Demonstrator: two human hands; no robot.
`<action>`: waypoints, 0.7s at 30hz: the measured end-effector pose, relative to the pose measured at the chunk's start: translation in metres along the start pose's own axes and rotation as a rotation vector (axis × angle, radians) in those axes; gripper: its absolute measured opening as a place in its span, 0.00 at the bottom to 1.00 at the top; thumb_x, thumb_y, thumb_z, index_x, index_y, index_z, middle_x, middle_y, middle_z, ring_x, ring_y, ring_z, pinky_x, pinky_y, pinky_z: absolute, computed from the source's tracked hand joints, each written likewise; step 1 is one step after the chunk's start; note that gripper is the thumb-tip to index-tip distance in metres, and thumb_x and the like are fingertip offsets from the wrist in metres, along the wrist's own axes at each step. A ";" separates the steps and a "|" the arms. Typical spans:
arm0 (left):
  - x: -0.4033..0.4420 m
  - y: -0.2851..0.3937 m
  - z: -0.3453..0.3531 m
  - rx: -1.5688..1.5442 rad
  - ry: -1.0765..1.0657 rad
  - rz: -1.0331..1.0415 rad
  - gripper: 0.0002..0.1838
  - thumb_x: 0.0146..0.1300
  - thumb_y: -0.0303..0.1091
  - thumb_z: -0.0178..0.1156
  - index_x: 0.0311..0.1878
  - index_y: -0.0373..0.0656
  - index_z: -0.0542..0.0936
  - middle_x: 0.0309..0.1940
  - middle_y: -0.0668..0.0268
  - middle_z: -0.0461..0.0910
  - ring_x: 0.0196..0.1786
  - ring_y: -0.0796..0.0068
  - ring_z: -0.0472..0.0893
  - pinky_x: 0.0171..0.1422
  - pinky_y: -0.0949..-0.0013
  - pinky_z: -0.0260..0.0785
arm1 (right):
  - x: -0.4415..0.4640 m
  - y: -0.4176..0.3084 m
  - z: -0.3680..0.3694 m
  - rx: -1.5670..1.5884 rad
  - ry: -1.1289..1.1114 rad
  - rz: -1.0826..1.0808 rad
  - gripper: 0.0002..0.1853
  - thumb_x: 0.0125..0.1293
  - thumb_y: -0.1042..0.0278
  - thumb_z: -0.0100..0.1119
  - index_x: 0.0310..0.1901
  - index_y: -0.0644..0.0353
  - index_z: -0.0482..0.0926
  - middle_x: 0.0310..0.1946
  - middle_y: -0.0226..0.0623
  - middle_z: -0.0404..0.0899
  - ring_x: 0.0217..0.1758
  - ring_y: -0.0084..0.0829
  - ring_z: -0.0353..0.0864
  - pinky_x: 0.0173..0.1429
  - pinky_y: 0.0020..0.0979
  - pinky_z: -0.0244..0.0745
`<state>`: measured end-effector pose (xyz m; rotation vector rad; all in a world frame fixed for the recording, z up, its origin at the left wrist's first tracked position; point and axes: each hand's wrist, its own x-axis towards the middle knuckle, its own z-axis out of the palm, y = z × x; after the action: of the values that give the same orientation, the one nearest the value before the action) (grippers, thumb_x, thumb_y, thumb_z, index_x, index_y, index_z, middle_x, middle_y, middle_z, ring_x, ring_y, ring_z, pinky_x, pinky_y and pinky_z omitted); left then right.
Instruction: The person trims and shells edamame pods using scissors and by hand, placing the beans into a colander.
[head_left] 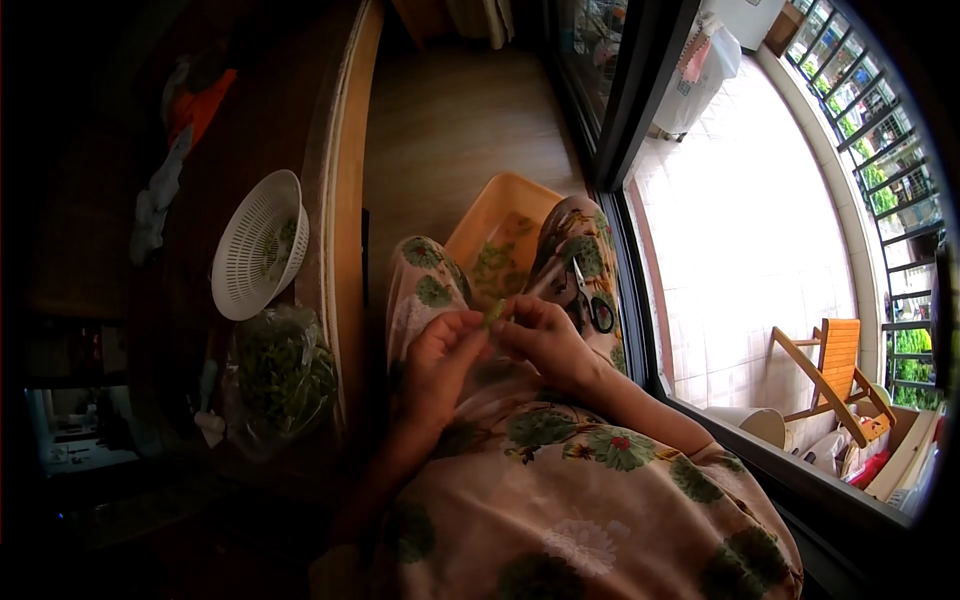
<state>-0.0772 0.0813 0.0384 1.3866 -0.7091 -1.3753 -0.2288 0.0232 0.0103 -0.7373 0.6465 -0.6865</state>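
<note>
green plant scrap (494, 315) sits pinched between my left hand (437, 358) and right hand (548, 346). white slotted plastic basket (242, 262) holds few leaves, clear plastic bag (262, 428) plenty.

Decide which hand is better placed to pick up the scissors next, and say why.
Probably the right hand. The scissors lie on the right leg, near that hand; the left hand is farther off. Both hands are at a green vegetable piece, so the right may need freeing first.

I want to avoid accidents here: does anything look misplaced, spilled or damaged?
The scissors lie loose on the right leg, an odd perch from which they might slide. I see no clear spill or damage, though the left side is too dark to judge fully.
</note>
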 end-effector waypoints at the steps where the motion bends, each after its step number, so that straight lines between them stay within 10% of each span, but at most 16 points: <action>1: 0.000 0.000 0.001 0.012 0.000 0.003 0.09 0.64 0.25 0.56 0.46 0.35 0.75 0.34 0.65 0.79 0.35 0.79 0.78 0.43 0.77 0.70 | 0.001 0.003 -0.001 0.004 0.016 -0.010 0.03 0.63 0.75 0.58 0.37 0.60 0.75 0.30 0.26 0.77 0.27 0.16 0.72 0.32 0.18 0.66; 13: 0.003 -0.015 -0.008 0.456 0.043 0.231 0.10 0.62 0.23 0.58 0.46 0.31 0.77 0.36 0.63 0.81 0.35 0.79 0.80 0.41 0.77 0.73 | 0.005 0.012 -0.002 -0.298 0.098 -0.206 0.03 0.61 0.75 0.57 0.33 0.64 0.75 0.29 0.25 0.76 0.33 0.15 0.72 0.37 0.19 0.68; 21: 0.003 -0.010 -0.005 0.220 0.024 0.103 0.10 0.63 0.25 0.58 0.46 0.33 0.78 0.35 0.62 0.82 0.33 0.79 0.80 0.39 0.78 0.72 | 0.002 0.006 0.006 -0.192 0.085 -0.151 0.04 0.61 0.76 0.53 0.35 0.67 0.75 0.29 0.30 0.77 0.34 0.18 0.74 0.39 0.21 0.70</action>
<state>-0.0744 0.0834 0.0271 1.5129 -0.9249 -1.2266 -0.2210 0.0268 0.0091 -0.9453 0.7468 -0.8053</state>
